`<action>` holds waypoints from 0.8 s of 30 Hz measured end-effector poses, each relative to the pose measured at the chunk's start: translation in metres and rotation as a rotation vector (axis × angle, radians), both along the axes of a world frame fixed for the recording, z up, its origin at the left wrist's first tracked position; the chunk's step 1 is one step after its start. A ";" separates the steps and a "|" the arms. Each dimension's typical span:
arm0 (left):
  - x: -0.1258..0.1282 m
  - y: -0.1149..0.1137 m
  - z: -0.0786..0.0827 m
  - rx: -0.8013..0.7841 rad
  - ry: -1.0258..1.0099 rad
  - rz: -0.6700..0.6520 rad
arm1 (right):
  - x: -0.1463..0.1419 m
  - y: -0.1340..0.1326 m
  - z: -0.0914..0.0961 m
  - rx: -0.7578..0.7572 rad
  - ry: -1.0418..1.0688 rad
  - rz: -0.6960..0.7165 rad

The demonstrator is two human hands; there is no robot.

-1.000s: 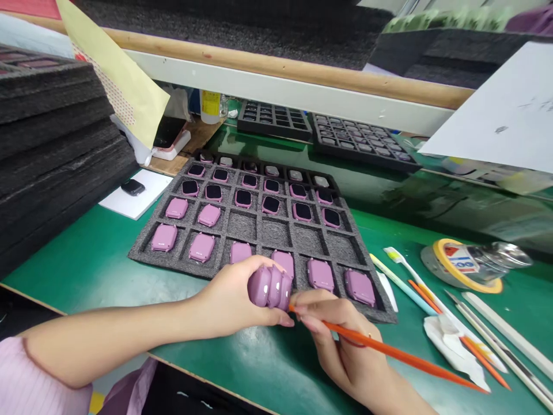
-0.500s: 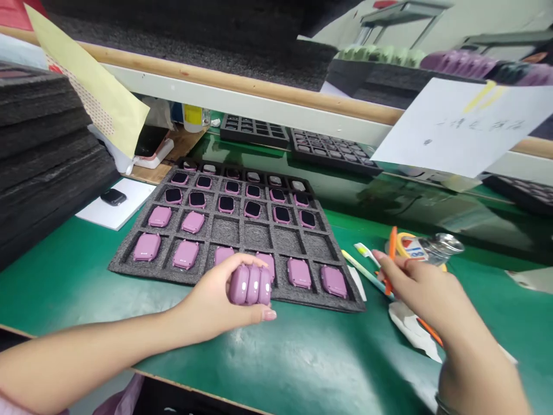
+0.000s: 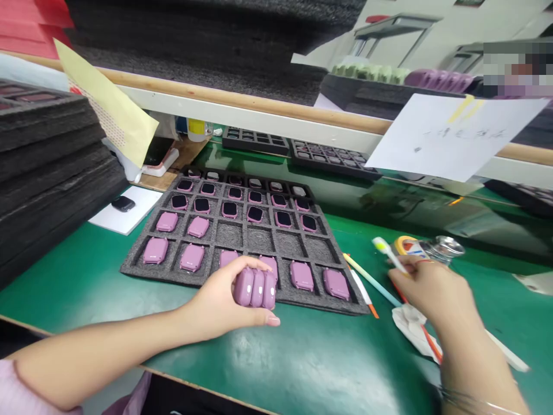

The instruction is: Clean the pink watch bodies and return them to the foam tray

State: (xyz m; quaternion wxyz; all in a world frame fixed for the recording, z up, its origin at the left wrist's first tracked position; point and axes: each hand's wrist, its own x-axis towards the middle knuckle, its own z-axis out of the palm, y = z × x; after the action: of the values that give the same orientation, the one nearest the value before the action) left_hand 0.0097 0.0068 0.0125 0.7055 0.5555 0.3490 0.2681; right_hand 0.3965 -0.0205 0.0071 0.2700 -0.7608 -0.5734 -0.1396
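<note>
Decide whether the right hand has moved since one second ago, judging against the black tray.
Yes, rightward. It was in front of the tray's near edge; now the right hand is off the right side of the tray, holding a toothbrush.

A workshop, by the look of it: a green counter (image 3: 319, 357) carries a foam tray (image 3: 228, 233) of purple watch bodies (image 3: 192, 257) (some with dark screens (image 3: 254, 214) facing up), a dark foam stack (image 3: 38, 153) rises at left, and a handwritten sheet (image 3: 453, 138) hangs from a shelf edge (image 3: 259, 105).
</note>
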 end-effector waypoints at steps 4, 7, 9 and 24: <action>-0.001 0.000 -0.001 0.057 0.035 -0.005 | -0.030 -0.003 0.014 0.046 -0.042 -0.026; 0.000 0.001 -0.002 0.077 0.046 0.006 | -0.071 -0.007 0.023 0.094 -0.008 0.144; 0.001 0.000 -0.001 0.093 0.053 0.014 | -0.105 -0.010 0.023 0.123 0.025 0.303; 0.002 0.002 0.007 0.139 0.199 -0.016 | -0.171 -0.011 0.013 0.115 -0.105 0.666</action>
State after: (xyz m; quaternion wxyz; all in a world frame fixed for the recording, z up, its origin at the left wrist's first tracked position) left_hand 0.0117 0.0084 0.0199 0.6294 0.6297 0.3932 0.2295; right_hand 0.2259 -0.0318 0.0204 0.3132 -0.5069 -0.7948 -0.1150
